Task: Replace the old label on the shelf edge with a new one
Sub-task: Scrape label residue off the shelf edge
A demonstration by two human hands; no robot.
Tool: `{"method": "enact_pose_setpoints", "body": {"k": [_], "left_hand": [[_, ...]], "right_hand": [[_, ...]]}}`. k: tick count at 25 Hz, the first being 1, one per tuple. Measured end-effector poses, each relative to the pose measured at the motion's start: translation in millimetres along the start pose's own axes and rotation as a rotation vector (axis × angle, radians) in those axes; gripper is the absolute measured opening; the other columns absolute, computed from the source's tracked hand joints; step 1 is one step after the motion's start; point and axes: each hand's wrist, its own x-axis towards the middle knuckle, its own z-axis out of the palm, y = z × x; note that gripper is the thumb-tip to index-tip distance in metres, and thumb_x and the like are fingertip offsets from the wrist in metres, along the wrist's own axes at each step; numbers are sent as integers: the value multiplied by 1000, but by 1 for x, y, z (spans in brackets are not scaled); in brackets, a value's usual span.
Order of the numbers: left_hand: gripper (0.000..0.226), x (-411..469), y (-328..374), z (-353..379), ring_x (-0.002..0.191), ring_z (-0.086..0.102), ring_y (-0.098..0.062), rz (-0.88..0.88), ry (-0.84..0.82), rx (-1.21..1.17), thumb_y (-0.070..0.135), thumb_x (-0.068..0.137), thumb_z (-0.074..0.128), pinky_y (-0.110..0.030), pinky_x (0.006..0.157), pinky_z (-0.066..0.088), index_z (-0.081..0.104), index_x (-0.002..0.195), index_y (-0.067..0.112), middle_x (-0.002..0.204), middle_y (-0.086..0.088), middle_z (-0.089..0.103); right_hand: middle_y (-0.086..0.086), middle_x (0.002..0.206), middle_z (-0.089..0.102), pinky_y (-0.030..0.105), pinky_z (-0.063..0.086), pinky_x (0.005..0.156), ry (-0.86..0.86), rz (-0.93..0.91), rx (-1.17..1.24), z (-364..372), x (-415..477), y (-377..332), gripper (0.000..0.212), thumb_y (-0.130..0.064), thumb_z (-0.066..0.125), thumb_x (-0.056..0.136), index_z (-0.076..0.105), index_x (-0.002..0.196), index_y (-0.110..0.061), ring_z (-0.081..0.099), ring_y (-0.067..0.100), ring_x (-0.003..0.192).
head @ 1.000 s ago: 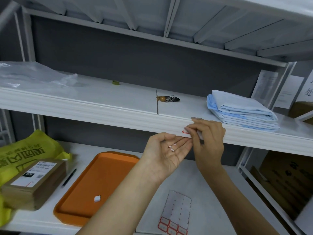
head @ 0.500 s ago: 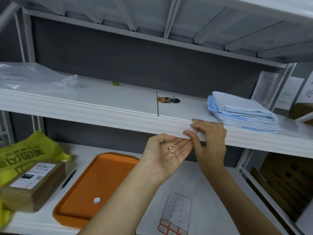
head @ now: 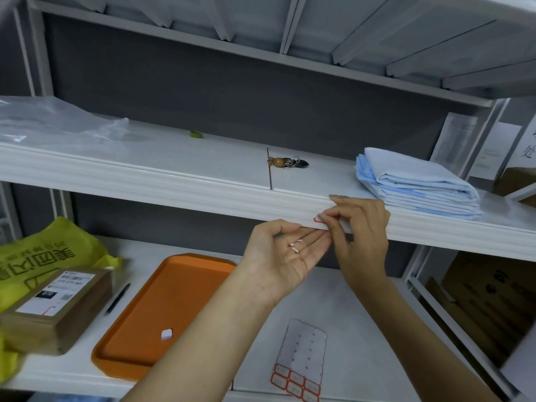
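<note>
Half through removal at most, by judgement. Pinching old label (head: 317,219) on shelf edge (head: 174,187), centre right, with right grip (head: 362,230). Catching torn scraps (head: 295,248) in left grip (head: 285,256), palm up, fingers apart, just below. Yet to apply new one from label sheet (head: 300,361), lower centre.

- Orange tray (head: 162,300), lower centre-left.
- Folded blue cloths (head: 414,184), right of centre.
- Keys (head: 287,163), centre.
- Brown parcel (head: 55,311) and yellow bag (head: 43,250), lower left.
- Clear plastic (head: 58,123), upper left.
</note>
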Motion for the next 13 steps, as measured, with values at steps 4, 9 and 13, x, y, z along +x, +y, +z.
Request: {"method": "enact_pose_setpoints", "body": {"k": [4, 9, 13], "left_hand": [[34, 0, 2, 0, 100, 69, -39, -1, 0, -9, 2, 84, 49, -43, 93, 53, 63, 108, -19, 109, -32, 68], [34, 0, 1, 0, 103, 69, -39, 2, 1, -12, 2, 84, 49, -43, 97, 52, 62, 108, -19, 109, -32, 67], [34, -2, 1, 1, 100, 69, -39, -2, 8, -10, 2, 84, 48, -43, 96, 52, 61, 108, -20, 108, -33, 67]], "right_hand": [[14, 98, 69, 31, 41, 88, 16, -14, -5, 0, 0, -1, 18, -16, 71, 83, 70, 90, 1, 56, 21, 97], [15, 98, 68, 29, 37, 88, -20, 12, -13, 0, 1, -1, 13, -12, 69, 85, 71, 87, 0, 53, 21, 98], [15, 101, 68, 30, 38, 90, -46, -19, -23, -4, -1, 1, 11, -9, 73, 82, 71, 87, 0, 53, 20, 101]]}}
